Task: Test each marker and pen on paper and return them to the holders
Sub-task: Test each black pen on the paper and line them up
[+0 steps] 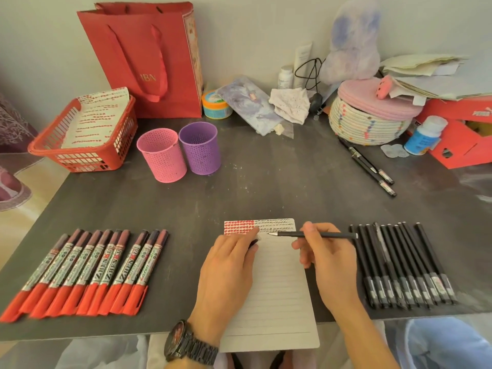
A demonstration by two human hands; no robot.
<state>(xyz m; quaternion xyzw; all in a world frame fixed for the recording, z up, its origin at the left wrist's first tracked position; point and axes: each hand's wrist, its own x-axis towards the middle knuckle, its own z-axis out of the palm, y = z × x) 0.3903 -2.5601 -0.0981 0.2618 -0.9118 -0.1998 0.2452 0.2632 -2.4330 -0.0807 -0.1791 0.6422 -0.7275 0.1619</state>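
Dark table [239, 187], front centre: a lined paper sheet [279, 302], with red and black test marks along its top edge. To its left lies a row of red-capped markers [87, 270], to its right a row of black pens [399, 262]. Pink holder [162, 155] and purple holder [200, 148] stand side by side behind.

The left hand [226, 272] rests on the sheet, its fingers curled over a small dark piece [253, 244]. The right hand [327, 259] pinches an uncapped black pen [290, 234] between thumb and fingers [308, 230]. The tip points left, at the marked strip.
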